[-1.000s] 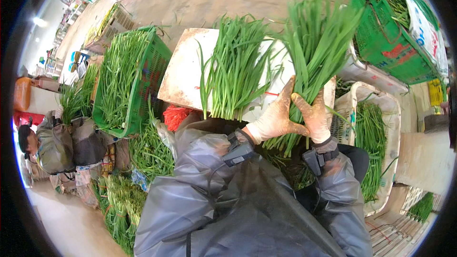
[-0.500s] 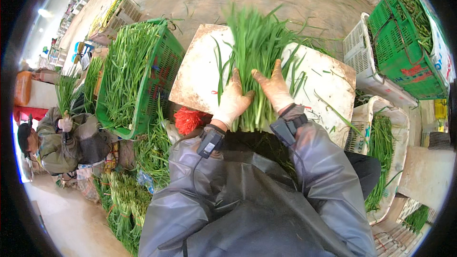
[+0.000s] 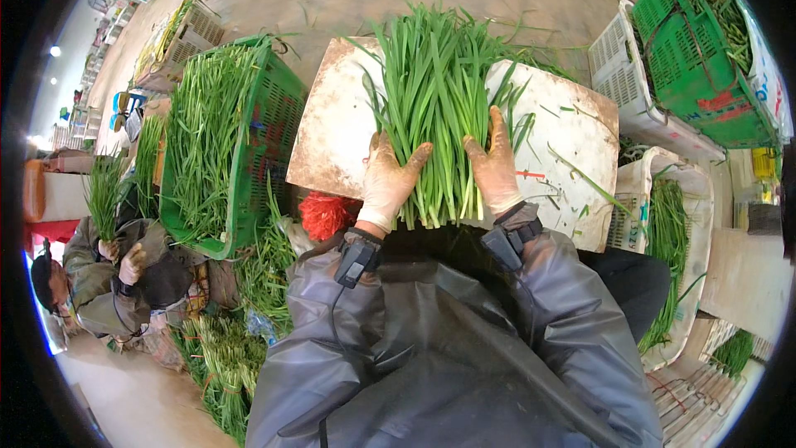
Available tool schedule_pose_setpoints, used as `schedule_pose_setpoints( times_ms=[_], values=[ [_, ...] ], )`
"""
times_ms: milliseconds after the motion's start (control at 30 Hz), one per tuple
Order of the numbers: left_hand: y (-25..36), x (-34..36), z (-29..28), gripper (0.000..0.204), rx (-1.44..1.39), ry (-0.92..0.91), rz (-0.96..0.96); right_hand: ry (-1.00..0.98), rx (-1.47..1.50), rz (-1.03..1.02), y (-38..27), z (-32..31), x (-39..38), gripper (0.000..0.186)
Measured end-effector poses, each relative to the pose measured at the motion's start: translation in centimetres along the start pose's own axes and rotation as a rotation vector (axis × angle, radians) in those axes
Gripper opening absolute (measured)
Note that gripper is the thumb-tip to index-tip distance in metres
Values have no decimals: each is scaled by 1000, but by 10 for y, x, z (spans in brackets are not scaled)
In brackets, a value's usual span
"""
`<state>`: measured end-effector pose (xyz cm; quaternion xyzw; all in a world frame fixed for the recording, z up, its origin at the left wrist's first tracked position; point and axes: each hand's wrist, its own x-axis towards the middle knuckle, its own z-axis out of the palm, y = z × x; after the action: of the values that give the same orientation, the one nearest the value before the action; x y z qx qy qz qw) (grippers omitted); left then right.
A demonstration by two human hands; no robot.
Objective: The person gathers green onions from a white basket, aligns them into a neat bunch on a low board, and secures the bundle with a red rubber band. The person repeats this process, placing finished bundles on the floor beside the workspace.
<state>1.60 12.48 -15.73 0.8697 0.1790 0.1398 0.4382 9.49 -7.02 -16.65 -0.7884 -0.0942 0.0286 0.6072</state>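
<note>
A thick bunch of garlic chives (image 3: 435,108) lies on a worn white board (image 3: 332,120), pale cut ends toward me, leaves fanning away. My left hand (image 3: 391,178), in a thin soiled glove, holds its left side with the thumb over the stems. My right hand (image 3: 495,168), gloved alike, clasps the opposite side, thumb on the stems and a finger pointing up along the edge. Loose leaf scraps and a small red strip (image 3: 531,174) lie on the board right of my right hand. Red ties (image 3: 326,216) sit in a bundle beside my left wrist.
A green crate (image 3: 274,108) heaped with chives stands at left. Tied bunches (image 3: 220,357) lie on the floor nearer me. A co-worker (image 3: 124,274) at far left holds chives. At right are a white crate of chives (image 3: 667,241) and a stacked green crate (image 3: 688,58).
The bunch has spread wider and settled flatter on the board. My hands have moved farther apart and slightly nearer me. The co-worker's second hand has come into sight.
</note>
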Motion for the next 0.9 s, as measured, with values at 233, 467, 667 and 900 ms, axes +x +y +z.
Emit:
schedule_pose_setpoints(
  times_ms=[233,467,667,900],
  values=[
    [6,2,8,77,-350,-60,-151,113,-99,-93,-10,28,-29,58],
    [-10,11,7,56,-220,-62,-176,99,111,126,2,19,-18,55],
    [-17,16,9,56,-306,-90,-159,51,-2,133,19,-18,-13,47],
    [9,9,15,91,-388,-108,-192,129,-99,53,-6,21,-37,42]
  ],
)
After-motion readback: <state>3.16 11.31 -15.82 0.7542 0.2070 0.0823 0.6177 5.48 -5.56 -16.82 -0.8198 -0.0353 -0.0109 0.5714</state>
